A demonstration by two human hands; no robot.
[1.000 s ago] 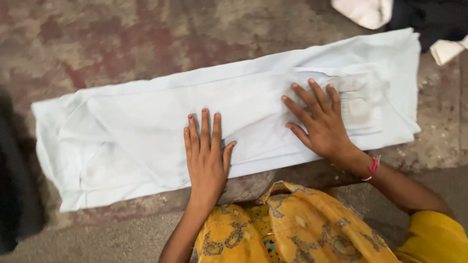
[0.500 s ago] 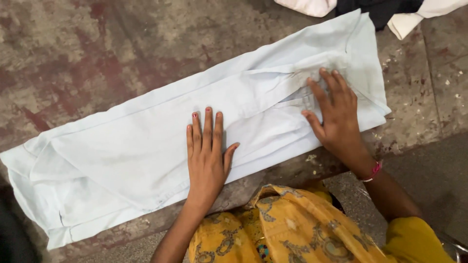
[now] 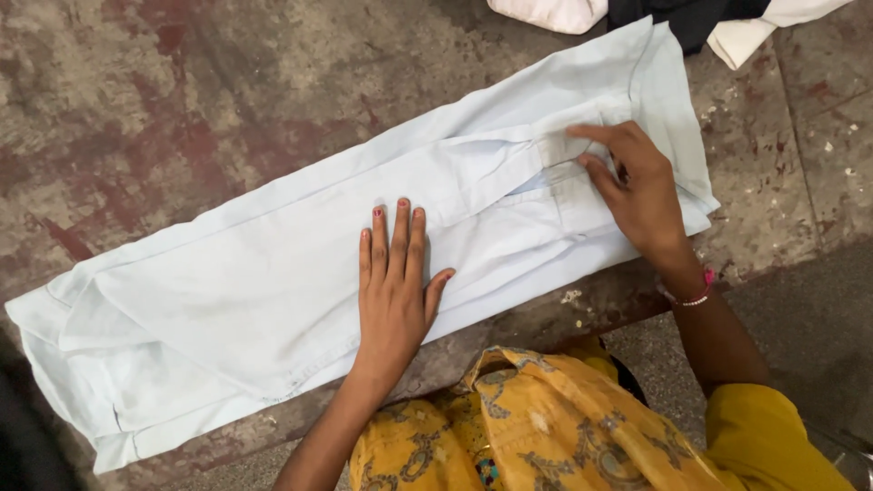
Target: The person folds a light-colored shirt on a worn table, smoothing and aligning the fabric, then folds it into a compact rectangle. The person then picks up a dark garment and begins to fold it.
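A long pale blue garment (image 3: 245,282), folded into a narrow strip, lies slantwise across a stained stone floor. My left hand (image 3: 393,291) presses flat on its middle, fingers together and pointing away from me. Over the strip's right end, my right hand (image 3: 637,186) has its fingers curled and pinches a fold of the cloth near a pocket-like patch. A pink bangle circles my right wrist. My yellow patterned clothing shows at the bottom.
At the top right lie a white cloth (image 3: 555,13), a dark cloth (image 3: 691,16) and another white piece (image 3: 755,36). A step edge (image 3: 564,318) runs just below the garment, with a lower grey floor (image 3: 800,327) beside me.
My right hand slid rightward along the garment, then went from flat to pinching the fold. My left hand stayed pressed on the middle. The view shifted, so the garment looks more slanted.
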